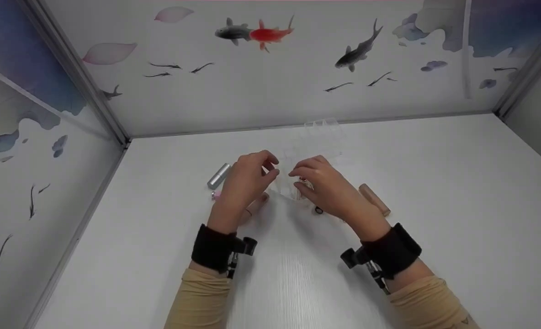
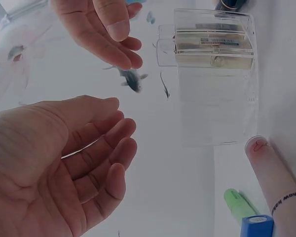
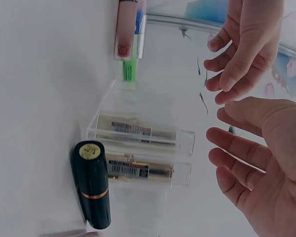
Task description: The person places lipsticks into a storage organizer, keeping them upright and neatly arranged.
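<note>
Left hand (image 1: 248, 180) and right hand (image 1: 327, 186), loose, hold nothing; a bump could tip the clear box (image 1: 285, 185) mid-frame.

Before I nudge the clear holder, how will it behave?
The clear holder is probably stiff: its walls look straight. It might slide readily, as the tabletop looks smooth. Weight could be uneven, since the labelled tubes fill only part of it.

Barcode labels (image 3: 129, 169) on gold tubes (image 3: 161, 172), wording illegible
</note>
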### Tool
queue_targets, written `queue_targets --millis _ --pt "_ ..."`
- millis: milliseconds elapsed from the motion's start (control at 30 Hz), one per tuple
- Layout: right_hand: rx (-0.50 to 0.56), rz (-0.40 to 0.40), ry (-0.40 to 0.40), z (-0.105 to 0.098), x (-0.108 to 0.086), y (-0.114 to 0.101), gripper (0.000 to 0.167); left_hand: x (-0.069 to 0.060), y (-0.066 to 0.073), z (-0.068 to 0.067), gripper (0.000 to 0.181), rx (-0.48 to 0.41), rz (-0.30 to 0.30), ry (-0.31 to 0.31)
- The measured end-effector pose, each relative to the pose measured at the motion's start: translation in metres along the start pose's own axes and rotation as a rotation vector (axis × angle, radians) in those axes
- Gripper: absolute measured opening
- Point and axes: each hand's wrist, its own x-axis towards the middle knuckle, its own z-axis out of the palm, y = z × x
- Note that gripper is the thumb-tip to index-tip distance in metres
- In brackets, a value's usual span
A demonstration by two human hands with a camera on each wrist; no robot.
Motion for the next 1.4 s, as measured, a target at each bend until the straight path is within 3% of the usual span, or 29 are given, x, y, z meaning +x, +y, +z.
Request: queue_targets --millis 133,300,500,633,767,1100,1300,1400 --pt "0.011 -0.051 -0.014 0.007 0.003 -0.011 0.019 -0.005 -0.004 -0.005 0.021 0.044 -0.043 -0.057" --pt "0.046 -0.072 -0.082 0.017 0.007 -0.020 0.022 -0.012 -0.012 -0.012 0.023 0.166 -0.129 -0.167" --pt "0.079 0.002 -0.249 0.028 0.013 -0.027 0.032 -0.017 -0.021 -0.015 0.030 0.265 -0.227 -0.291" --pt "0.083 0.063 -0.372 0.035 0.016 -0.031 0.042 -0.018 -0.025 -0.014 0.031 0.284 -0.244 -0.320" --pt "0.074 0.090 -0.433 0.042 0.019 -0.037 0.048 -0.017 -0.027 -0.013 0.029 0.305 -0.272 -0.349" --pt "0.074 0.172 -0.532 0.056 0.023 -0.048 0.058 -0.020 -0.032 -0.006 0.025 0.277 -0.366 -0.423" --pt "0.085 0.152 -0.525 0.060 0.020 -0.048 0.053 -0.021 -0.031 -0.002 0.016 0.285 -0.404 -0.454" --pt "0.092 0.142 -0.521 0.061 0.018 -0.048 0.050 -0.023 -0.030 -0.001 0.021 0.286 -0.414 -0.466"
